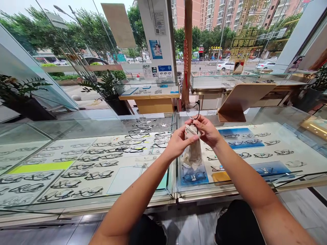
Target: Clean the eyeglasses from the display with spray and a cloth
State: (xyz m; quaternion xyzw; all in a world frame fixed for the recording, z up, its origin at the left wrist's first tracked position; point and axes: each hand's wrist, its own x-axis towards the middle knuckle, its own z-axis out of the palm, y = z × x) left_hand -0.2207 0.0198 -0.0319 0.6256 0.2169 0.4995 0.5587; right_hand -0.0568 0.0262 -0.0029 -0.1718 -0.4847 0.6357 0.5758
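Above the glass display case, my left hand (182,140) is closed on a pale cloth (193,154) that hangs down below the fingers. My right hand (207,129) is closed on a pair of dark-rimmed glasses (198,109), close beside the left hand. One round lens stands upright above the fingertips. The rest of the glasses is hidden behind the fingers and the cloth, which touches them.
Rows of glasses (99,175) lie inside the glass display case (150,200) on both sides. A brown board stand (240,102) is on the case at the right. Further back are a wooden post (188,54), potted plants (109,88) and more counters.
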